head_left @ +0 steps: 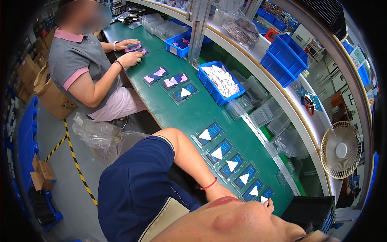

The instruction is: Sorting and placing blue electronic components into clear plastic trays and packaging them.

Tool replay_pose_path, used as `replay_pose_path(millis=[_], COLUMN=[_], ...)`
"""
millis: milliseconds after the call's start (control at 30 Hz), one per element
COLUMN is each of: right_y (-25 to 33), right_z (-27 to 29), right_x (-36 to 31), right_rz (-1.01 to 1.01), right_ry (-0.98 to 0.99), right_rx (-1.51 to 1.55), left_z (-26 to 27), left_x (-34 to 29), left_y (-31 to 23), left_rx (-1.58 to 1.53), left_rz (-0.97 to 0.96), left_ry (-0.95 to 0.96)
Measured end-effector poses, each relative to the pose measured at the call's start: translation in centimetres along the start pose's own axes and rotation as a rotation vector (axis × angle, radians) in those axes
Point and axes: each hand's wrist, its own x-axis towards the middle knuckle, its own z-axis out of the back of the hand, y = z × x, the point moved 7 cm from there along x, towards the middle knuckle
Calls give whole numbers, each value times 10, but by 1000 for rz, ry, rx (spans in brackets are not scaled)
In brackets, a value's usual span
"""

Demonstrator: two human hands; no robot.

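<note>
Because a foreground face hides most of the left hand (217, 191), its grip cannot be told, nor which hand owns the fingertips (270, 206) at the nearest white triangle (264, 199). That triangle ends a row of six dark-blue cards (249, 171) on the green table (161, 111). Beyond, a blue bin (208, 87) holds white packets (221, 82); farther, a co-worker (78, 60) handles pink-and-dark pieces (133, 48).

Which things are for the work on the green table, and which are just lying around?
Probably for the work:
- dark blue cards
- white triangles
- blue bin
- white packets inside it

Probably just around:
- fan
- open cardboard box
- clear plastic sheeting
</note>
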Motion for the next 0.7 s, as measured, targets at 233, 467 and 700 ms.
replay_pose_path(millis=[233,467,700], right_y=[-4,-1,1], right_z=[-2,-2,-1], right_x=[0,2,3], right_rz=[19,21,11], right_ry=[-1,19,41], right_rx=[4,-20,-45], left_z=[-9,-12,-11], left_x=[-2,-2,-2], left_y=[-5,-4,-4], left_rx=[385,466,438], left_rz=[-154,-158,-143], left_ry=[54,104,102])
